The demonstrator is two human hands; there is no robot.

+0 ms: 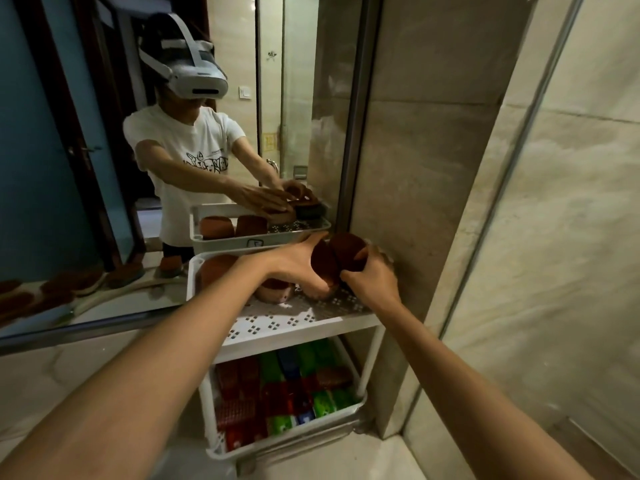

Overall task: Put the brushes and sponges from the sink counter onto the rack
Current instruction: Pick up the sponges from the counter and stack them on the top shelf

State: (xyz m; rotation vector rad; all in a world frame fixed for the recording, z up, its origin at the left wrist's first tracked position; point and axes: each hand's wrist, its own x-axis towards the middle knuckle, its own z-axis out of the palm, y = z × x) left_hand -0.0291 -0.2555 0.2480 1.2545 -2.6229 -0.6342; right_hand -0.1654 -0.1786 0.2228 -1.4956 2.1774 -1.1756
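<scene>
Step in hand: sponges being put on rack (304,332) top shelf. Dark sponge (323,268) is held by left hand (298,263), thumb and fingers curled round it. Round sponge (346,249) is gripped by right hand (372,277). Next, likely: both set down just below hands, then let go.

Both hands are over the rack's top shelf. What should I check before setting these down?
1. Left hand grip on the brown sponge: ok, thumb and fingers wrap it.
2. Right hand grip on the brown rounded scrubber: ok.
3. Both items above the top shelf of the rack: ok.
4. Bare perforated space on that shelf: ok, along the front.
5. Drop spot clear of the resting sponge: cannot tell, it lies under the left hand.
6. Counter finished: not ok, brushes show in the mirror.
</scene>
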